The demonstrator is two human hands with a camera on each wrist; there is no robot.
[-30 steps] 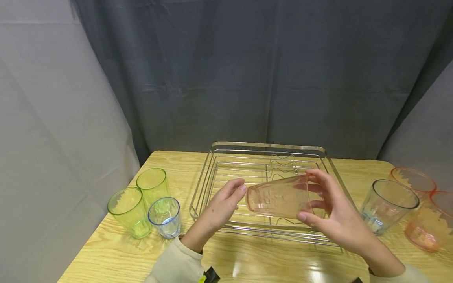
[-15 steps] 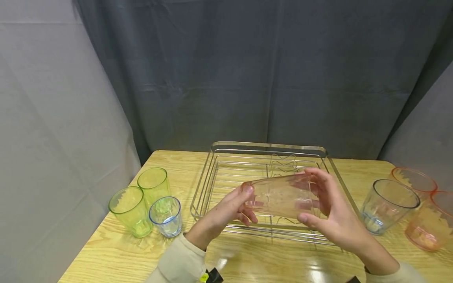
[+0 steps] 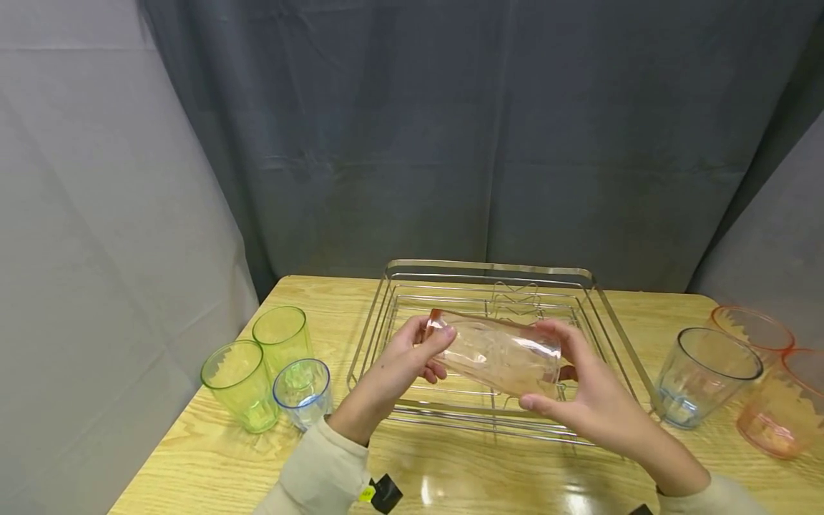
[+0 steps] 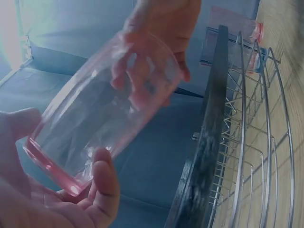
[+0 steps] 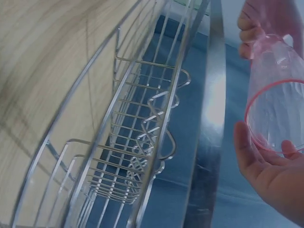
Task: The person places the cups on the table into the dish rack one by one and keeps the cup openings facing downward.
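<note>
A tall clear pink drinking glass [image 3: 492,354] is held on its side above the wire rack [image 3: 489,265], its base to the left and its mouth to the right. My left hand [image 3: 394,368] grips the thick base, thumb on the near side and fingers curled behind. My right hand [image 3: 592,397] holds the mouth end, thumb below and fingers above. In the left wrist view the base [image 4: 59,173] sits between the left thumb and fingers, and some right fingers show through the wall. The right wrist view shows the red-edged rim [image 5: 254,97] against the right hand [image 5: 280,175].
Two green glasses [image 3: 234,386] and a small blue-rimmed glass [image 3: 302,393] stand on the wooden table [image 3: 212,465] at left. At right are a dark-rimmed clear glass [image 3: 702,372] and two orange glasses [image 3: 779,415]. A grey curtain [image 3: 425,143] hangs behind.
My left hand has come onto the base and taken hold of it. The glass has tilted, its base end rising and its mouth end dropping. My right hand has shifted slightly left.
</note>
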